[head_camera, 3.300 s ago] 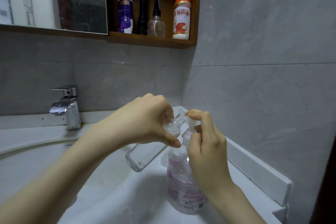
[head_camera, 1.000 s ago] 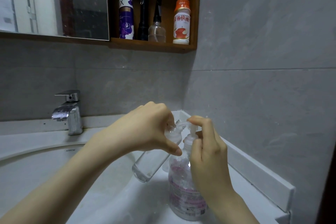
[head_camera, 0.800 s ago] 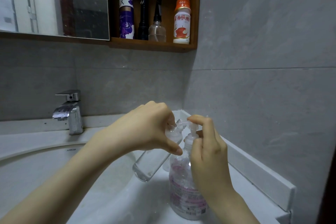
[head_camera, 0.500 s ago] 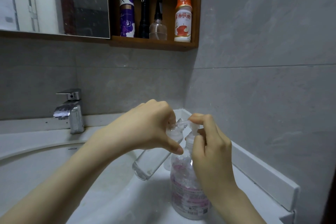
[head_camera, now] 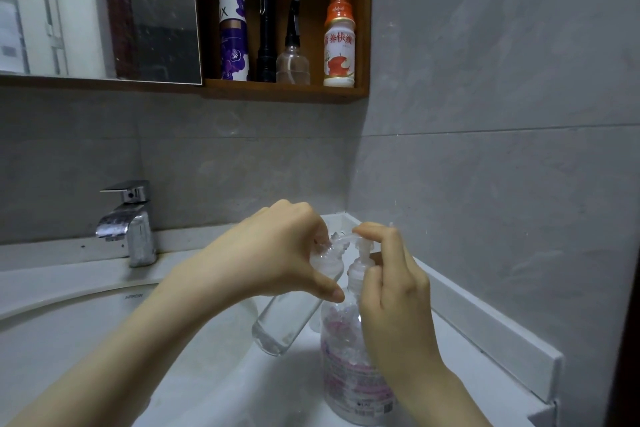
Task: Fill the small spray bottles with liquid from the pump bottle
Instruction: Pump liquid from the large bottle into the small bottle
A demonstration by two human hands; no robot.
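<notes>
A clear pump bottle (head_camera: 349, 378) with a pink label stands on the white counter at the right of the basin. My right hand (head_camera: 391, 291) curls around its pump head, with the forefinger lying on top of the pump. My left hand (head_camera: 273, 260) grips a small clear spray bottle (head_camera: 287, 322) by its neck. That bottle is tilted, its open mouth held up against the pump's spout and its base hanging down to the left. My fingers hide most of the mouth and spout.
A chrome tap (head_camera: 130, 218) stands at the back left of the white basin (head_camera: 69, 340). A wooden shelf (head_camera: 284, 90) above holds a purple-white bottle, a black torch, a clear spray bottle (head_camera: 292, 59) and an orange-capped drink. Grey tiled walls close the corner.
Both hands and both bottles keep almost the same pose. The view has shifted a little; my right forefinger stays on the pump head.
</notes>
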